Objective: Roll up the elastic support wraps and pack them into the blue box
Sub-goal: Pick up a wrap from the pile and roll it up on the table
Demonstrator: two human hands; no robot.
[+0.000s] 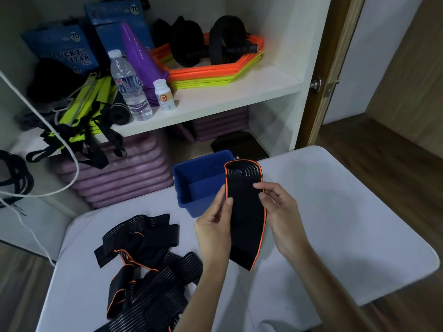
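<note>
Blue box (191,188) at the surface's (335,212) far edge: nothing visible inside. Both hands, left (213,219) and right (280,212), pinch one wrap (244,212). Shelf pack (64,53) reads "LUCKY STAR".

— What can we read on the shelf?
— On the nearer flat blue cardboard pack (62,50) we make out "LUCKY STAR" and a circled "70".
— And the taller blue pack behind the purple cone (117,22)?
— Another "70". The small white pill bottle (164,94) shows an orange "C"; its smaller print is beyond us.
</note>
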